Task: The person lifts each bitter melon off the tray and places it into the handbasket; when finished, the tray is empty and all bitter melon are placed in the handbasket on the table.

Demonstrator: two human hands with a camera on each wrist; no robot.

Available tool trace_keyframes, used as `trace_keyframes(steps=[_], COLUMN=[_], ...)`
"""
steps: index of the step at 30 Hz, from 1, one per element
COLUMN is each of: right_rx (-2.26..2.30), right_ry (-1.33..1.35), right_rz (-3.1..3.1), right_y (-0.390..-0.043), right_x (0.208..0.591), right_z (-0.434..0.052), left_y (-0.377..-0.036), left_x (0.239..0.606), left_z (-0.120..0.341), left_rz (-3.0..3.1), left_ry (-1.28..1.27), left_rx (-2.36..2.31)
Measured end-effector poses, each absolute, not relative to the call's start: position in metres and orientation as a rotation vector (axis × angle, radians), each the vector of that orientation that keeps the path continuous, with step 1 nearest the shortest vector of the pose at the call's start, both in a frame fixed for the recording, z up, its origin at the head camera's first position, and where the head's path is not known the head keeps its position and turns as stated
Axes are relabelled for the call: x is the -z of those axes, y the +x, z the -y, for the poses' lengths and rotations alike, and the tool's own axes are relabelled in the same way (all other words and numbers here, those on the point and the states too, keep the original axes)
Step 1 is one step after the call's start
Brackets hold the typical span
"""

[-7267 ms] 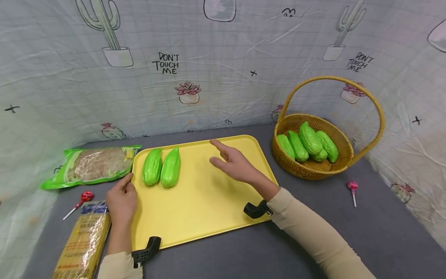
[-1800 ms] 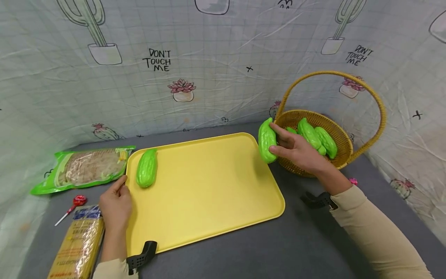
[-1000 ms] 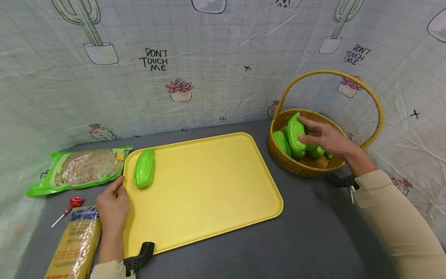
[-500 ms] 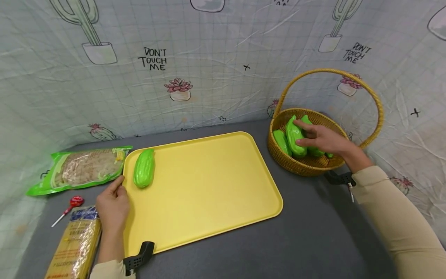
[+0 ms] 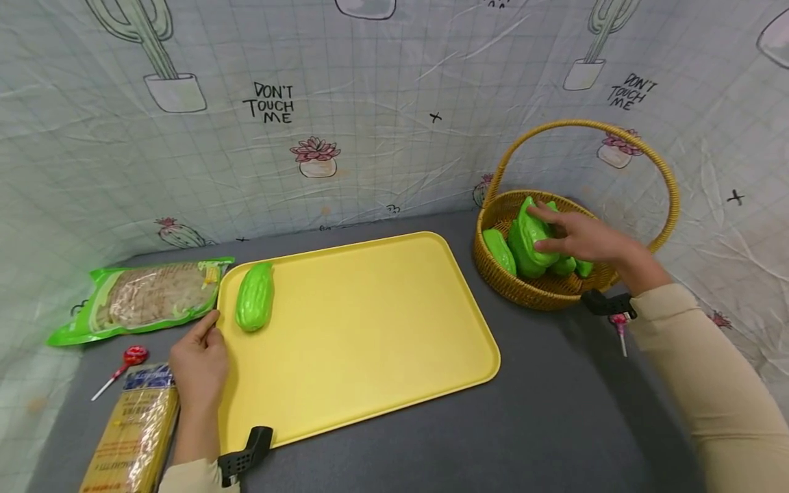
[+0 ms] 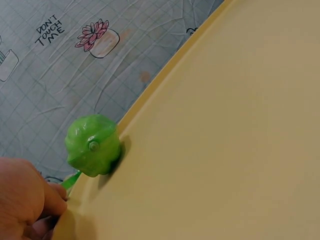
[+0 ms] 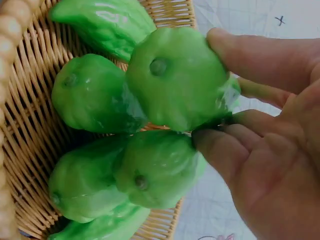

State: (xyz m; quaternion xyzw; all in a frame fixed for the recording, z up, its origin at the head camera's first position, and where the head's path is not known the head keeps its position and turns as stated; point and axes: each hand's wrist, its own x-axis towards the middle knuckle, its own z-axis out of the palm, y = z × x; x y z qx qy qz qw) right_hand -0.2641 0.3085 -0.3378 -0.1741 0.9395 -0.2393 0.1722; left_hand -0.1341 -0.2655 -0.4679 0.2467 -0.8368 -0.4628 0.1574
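Right hand (image 5: pixel 579 238) grips a green gourd (image 5: pixel 531 231) lying lengthwise, stem end up, in the basket (image 5: pixel 493 270).

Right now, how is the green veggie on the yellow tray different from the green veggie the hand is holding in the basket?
The veggie on the tray lies alone and flat by the yellow tray edge, untouched; the held veggie sits atop a pile in the basket, gripped by the right hand. The left hand only rests at the tray's edge. Both are shiny, bumpy and green.
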Motion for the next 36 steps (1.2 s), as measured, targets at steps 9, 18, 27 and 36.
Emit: trace_keyframes(steps=[9,18,27,36], right_rx=[0.495,0.444,0.373,0.327], right_ry=[-0.531,-0.52,-0.494,-0.462], right_rz=[-2.705,-2.688,-2.676,-2.673], right_y=[-0.265,-0.267,-0.27,-0.268], right_x=[0.332,0.333,0.331,0.332], right_z=[-0.301,-0.298,-0.29,-0.292], left_y=[-0.133,-0.133,-0.132,-0.132], left_x=[0.465,0.464,0.466,0.463], left_z=[0.266,0.267,0.267,0.265], left_rz=[2.402,2.398,2.399,2.404], left_ry=[0.715,0.704,0.699,0.702], left_rx=[1.305,1.292,1.289,1.326])
